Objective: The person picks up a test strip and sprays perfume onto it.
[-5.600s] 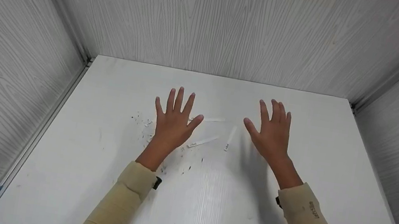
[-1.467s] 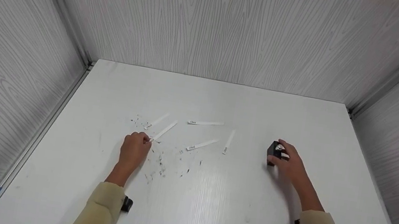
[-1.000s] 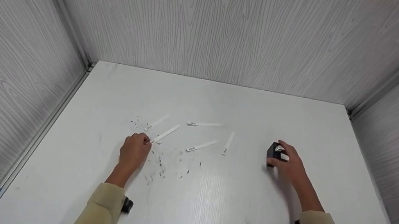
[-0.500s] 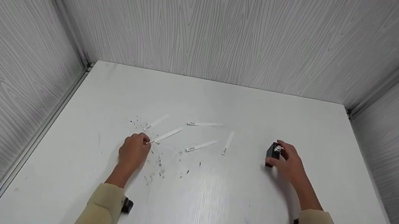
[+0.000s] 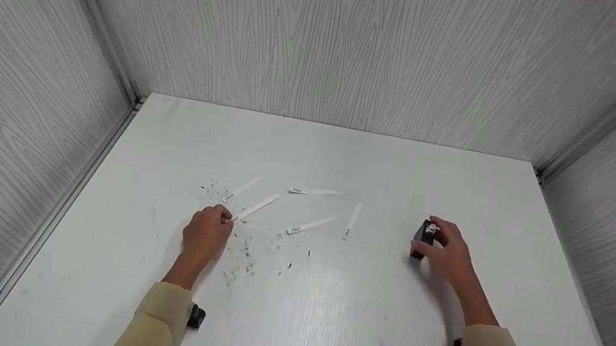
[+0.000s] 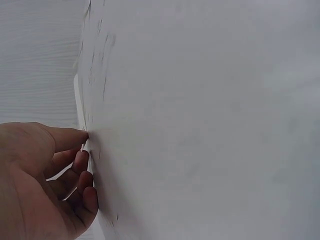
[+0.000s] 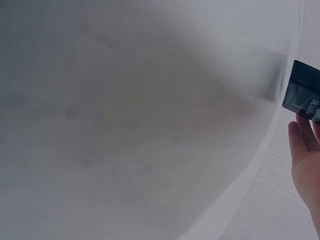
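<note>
White strip (image 5: 258, 207) and black bottle (image 5: 422, 237) are held well inside table edges (image 5: 339, 127).

passage between white strips (image 5: 311, 225) and black bottle (image 5: 421, 235), back wall (image 5: 327, 41) barring the far side

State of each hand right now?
Left hand: closed, pinching one end of a white strip.
Right hand: closed, holding a small dark boxy container.

Left hand (image 5: 207, 231): pinches a white paper strip (image 5: 259, 206), left of centre
Right hand (image 5: 447, 253): grips a black silver-topped bottle (image 5: 423, 234), right of centre
Other strips (image 5: 316, 192): four, mid-frame
</note>
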